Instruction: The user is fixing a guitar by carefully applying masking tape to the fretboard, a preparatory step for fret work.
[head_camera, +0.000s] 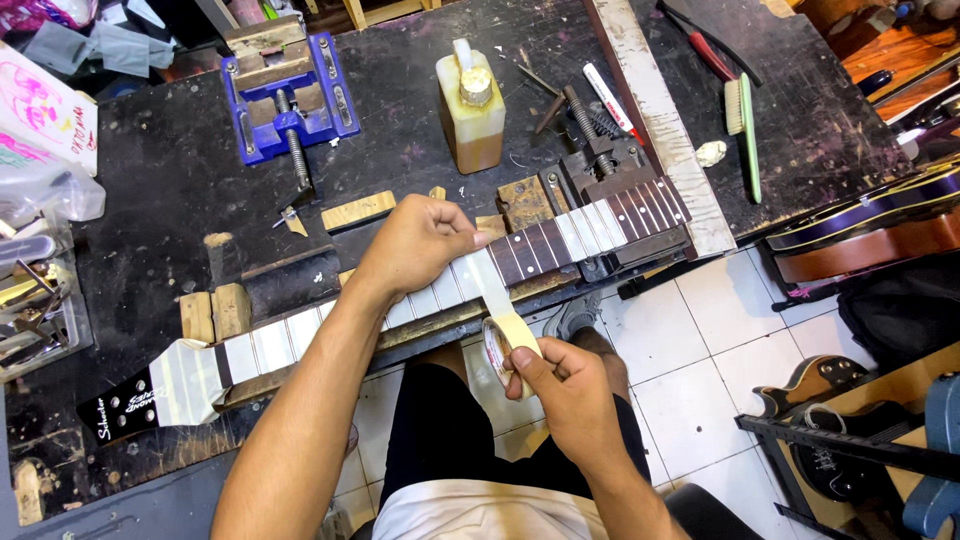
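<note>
Both hands work: your left hand (420, 240) presses tape flat on the guitar neck (520, 255); your right hand (565, 385) pinches the tape roll (505, 340) past the bench edge.

- left hand (415, 240): bare, no glove, no ring or watch seen
- left forearm: bare up to the frame edge, no sleeve showing
- right hand (565, 385): bare, no glove; short plain nails on thumb and fingers
- right forearm: bare, no sleeve, no wristband
- shorts (450, 430): black, plain, cover the thighs
- shirt (480, 512): white or light grey, only the hem shows at bottom of frame, soft folds
- shoe (572, 315): grey, partly hidden under the bench edge, details too small to tell
- knee and lower leg below the shorts: bare
</note>
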